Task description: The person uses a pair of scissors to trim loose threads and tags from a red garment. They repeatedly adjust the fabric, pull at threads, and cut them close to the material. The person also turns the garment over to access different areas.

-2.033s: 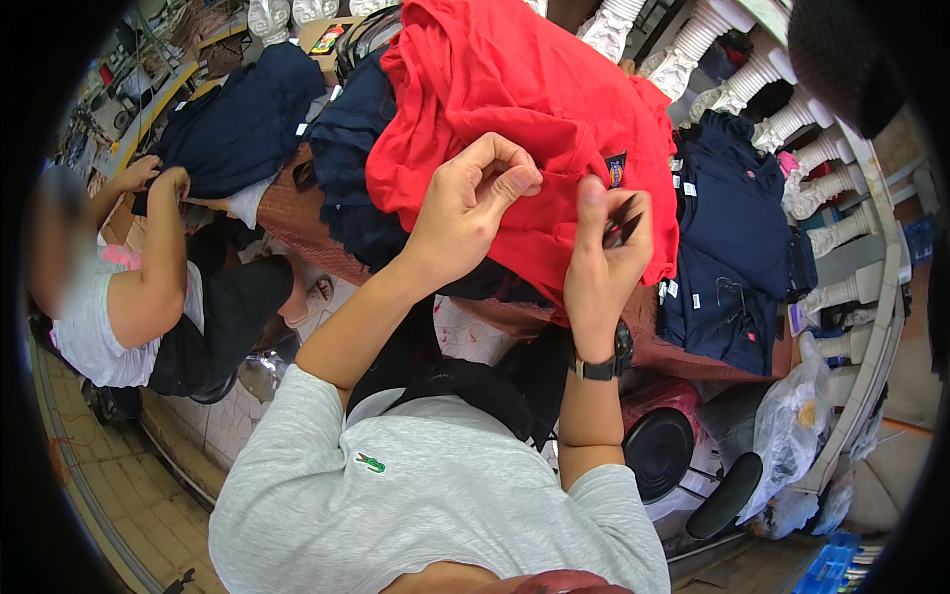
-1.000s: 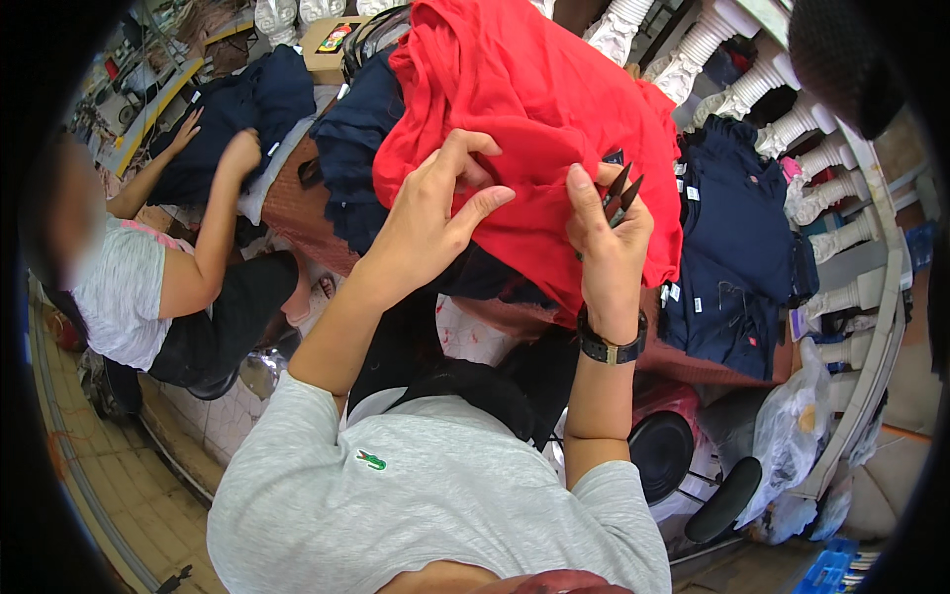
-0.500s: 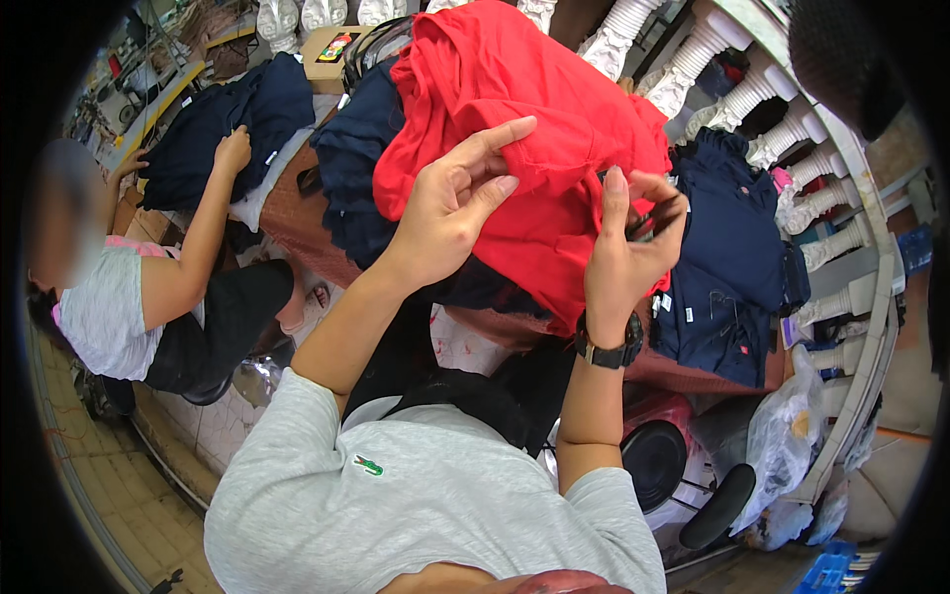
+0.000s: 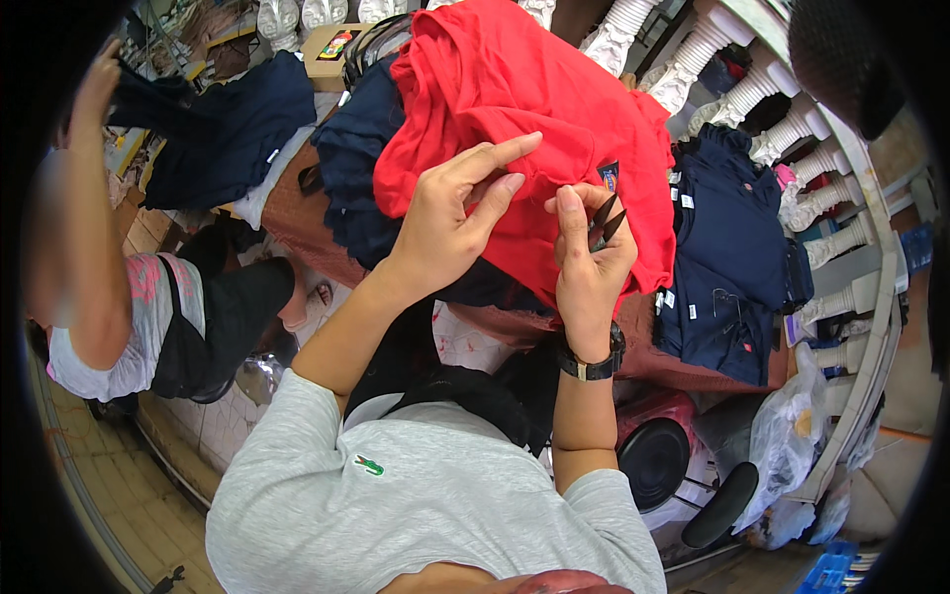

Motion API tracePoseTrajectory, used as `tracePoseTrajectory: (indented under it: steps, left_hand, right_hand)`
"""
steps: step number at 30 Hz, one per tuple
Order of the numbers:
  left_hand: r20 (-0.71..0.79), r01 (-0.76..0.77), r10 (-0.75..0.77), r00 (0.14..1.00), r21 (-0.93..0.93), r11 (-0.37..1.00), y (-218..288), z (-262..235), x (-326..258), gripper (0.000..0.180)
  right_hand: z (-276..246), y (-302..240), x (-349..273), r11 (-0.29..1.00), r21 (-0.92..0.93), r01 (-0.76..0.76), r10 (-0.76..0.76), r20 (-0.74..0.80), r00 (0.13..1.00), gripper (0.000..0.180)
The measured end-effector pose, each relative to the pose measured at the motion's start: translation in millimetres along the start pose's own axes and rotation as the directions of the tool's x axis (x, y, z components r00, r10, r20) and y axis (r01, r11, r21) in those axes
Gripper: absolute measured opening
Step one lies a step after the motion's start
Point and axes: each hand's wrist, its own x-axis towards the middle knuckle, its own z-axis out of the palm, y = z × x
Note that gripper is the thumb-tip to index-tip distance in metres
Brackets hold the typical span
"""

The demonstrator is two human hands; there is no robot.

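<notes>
A red garment [image 4: 515,84] lies heaped on dark navy clothes in front of me. My left hand [image 4: 455,213] is at its near side, index finger stretched forward, thumb and curled fingers gripping the cloth. My right hand [image 4: 591,262] is closed round small dark thread snips [image 4: 606,220], whose pointed blades stick up past the fingers. Its thumb and index finger are pinched together at the red cloth; anything fine between them is too small to make out. Just beyond the blades shows a small dark label [image 4: 610,178] on the garment.
Folded navy garments [image 4: 727,238] with white tags lie to the right, more navy cloth [image 4: 356,163] to the left. At far left a person [image 4: 109,297] sits handling a navy garment [image 4: 237,124]. White balusters [image 4: 683,74] line the back and right. A black stool [image 4: 653,463] stands lower right.
My right hand has moved left and slightly down, toward my left hand; the snips' blades and the dark label now show more fully. The person at left has raised an arm, lifting dark cloth.
</notes>
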Motion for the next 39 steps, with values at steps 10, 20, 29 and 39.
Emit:
tracePoseTrajectory:
  steps: [10, 20, 29, 39]
  left_hand:
    - [-0.069, -0.047, 0.041, 0.997, -0.076, 0.996, -0.9, 9.7, -2.0, 0.023]
    - [-0.057, -0.049, 0.042, 0.997, -0.12, 0.992, -2.4, 14.3, -4.7, 0.012]
    - [-0.05, -0.274, 0.29, 0.956, 0.21, 0.938, -8.3, 12.9, -7.8, 0.021]
    - [0.008, 0.039, -0.039, 0.999, -0.329, 0.943, -13.8, 13.7, -12.8, 0.014]
  right_hand:
    - [1.3, 4.7, 2.4, 0.842, -0.369, 0.393, -0.399, 0.063, 0.915, 0.017]
    - [-4.8, 2.6, -5.7, 0.986, 0.17, -0.006, 0.004, 0.014, 1.0, 0.007]
    - [-1.1, -3.1, -11.3, 0.885, -0.282, 0.37, -0.374, 0.042, 0.926, 0.01]
    - [-4.5, -10.5, -28.8, 0.875, 0.14, -0.463, 0.389, 0.367, 0.845, 0.055]
